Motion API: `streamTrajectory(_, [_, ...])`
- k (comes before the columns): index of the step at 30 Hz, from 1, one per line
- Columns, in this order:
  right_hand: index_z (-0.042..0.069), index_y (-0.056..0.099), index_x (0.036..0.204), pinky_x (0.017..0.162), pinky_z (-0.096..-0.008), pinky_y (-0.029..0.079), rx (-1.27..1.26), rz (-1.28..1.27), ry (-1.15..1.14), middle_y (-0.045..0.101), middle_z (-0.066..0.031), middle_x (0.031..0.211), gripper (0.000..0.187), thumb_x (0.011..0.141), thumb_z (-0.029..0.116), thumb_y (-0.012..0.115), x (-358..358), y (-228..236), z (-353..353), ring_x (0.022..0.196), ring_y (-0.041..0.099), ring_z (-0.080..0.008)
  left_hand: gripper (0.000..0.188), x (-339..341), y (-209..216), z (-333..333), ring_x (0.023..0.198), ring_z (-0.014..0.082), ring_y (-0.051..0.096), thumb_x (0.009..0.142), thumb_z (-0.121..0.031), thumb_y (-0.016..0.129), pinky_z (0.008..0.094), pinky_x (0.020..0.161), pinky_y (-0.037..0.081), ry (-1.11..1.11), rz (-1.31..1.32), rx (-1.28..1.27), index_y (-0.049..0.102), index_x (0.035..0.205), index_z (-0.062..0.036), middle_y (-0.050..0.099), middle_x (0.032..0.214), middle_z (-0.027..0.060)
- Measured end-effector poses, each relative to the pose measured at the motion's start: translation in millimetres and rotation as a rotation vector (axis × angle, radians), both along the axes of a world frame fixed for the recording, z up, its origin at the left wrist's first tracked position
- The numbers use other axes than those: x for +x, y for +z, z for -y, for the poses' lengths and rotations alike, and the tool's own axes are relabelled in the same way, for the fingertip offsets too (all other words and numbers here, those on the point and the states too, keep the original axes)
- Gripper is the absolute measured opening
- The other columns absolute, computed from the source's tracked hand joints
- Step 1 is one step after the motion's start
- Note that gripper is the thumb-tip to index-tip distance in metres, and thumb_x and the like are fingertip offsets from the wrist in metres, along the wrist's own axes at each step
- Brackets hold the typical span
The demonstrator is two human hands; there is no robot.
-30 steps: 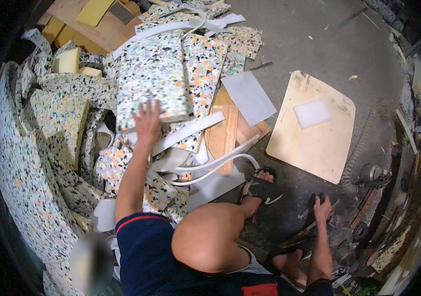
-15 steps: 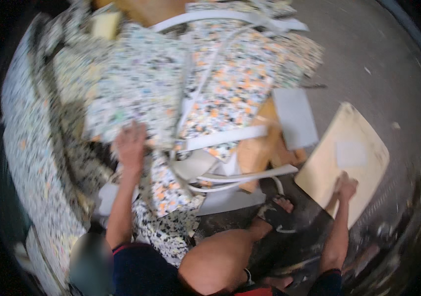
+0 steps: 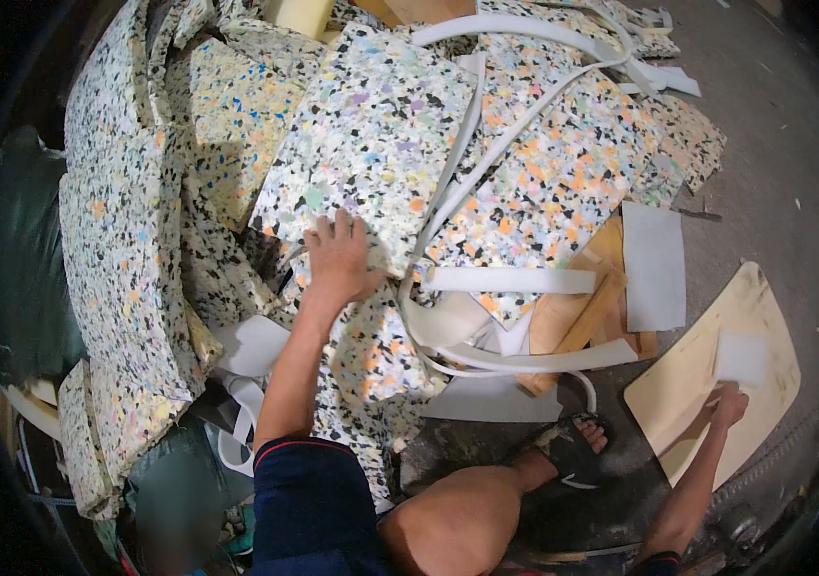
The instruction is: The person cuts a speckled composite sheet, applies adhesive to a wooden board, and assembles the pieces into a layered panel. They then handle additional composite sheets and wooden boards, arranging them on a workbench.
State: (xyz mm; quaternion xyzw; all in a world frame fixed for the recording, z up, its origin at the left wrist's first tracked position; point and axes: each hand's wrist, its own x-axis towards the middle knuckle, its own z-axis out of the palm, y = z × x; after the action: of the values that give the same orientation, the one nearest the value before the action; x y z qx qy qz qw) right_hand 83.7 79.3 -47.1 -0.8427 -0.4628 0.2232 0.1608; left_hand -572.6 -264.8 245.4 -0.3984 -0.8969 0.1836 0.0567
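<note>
My left hand lies with spread fingers on the lower edge of a speckled multicoloured foam sheet. Over at the right, my right hand is closed above a pale, flat board with rounded corners. Its fingertips meet the lower edge of a small white square piece lying on that board. Whether the fingers pinch the square or something else is hidden by the hand. A second speckled sheet with orange flecks lies beside the first.
A thick speckled foam slab stands along the left. White foam strips curve across the pile, near brown wooden-looking pieces and a grey rectangular sheet. My sandalled foot rests on the dark floor.
The view has shifted, so the pile and board appear farther right or lower. My left hand stays on the foam sheet; my right hand now sits closer to the white square.
</note>
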Motion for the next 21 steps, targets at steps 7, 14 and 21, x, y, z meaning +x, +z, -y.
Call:
streamTrajectory(7, [-0.004,0.064,0.116,0.090,-0.0475,0.052,0.159,0.182,0.297,0.068,-0.0293,0.114,0.055,0.082,0.037,0.076,-24,5,2,0.107,0.066,-0.0429,0.076,32,-59,-136,0.122,0.0450,0.055,0.084,-0.053,0.075,0.0528,0.100,0.047,-0.189,0.411,0.468,0.057,0.126,0.0079,0.059,0.127,0.0283])
streamTrajectory(14, [0.002,0.070,0.109,0.086,-0.0486,0.051,0.076,0.167,0.385,0.064,-0.0271,0.098,0.046,0.079,0.037,0.075,-49,25,19,0.095,0.063,-0.0423,0.083,28,-122,-227,0.120,0.0380,0.058,0.079,-0.053,0.081,0.0490,0.097,0.050,0.203,0.563,0.336,0.054,0.126,0.0092,0.056,0.128,0.0319])
streamTrajectory(21, [-0.003,0.067,0.124,0.087,-0.0422,0.052,0.141,-0.061,0.353,0.066,-0.0273,0.112,0.056,0.089,0.041,0.070,-75,48,46,0.101,0.065,-0.0349,0.061,144,-66,-193,0.085,0.0421,0.066,0.072,-0.032,0.087,0.0482,0.076,0.051,-0.048,0.637,0.628,0.047,0.108,-0.0015,0.066,0.093,0.0242])
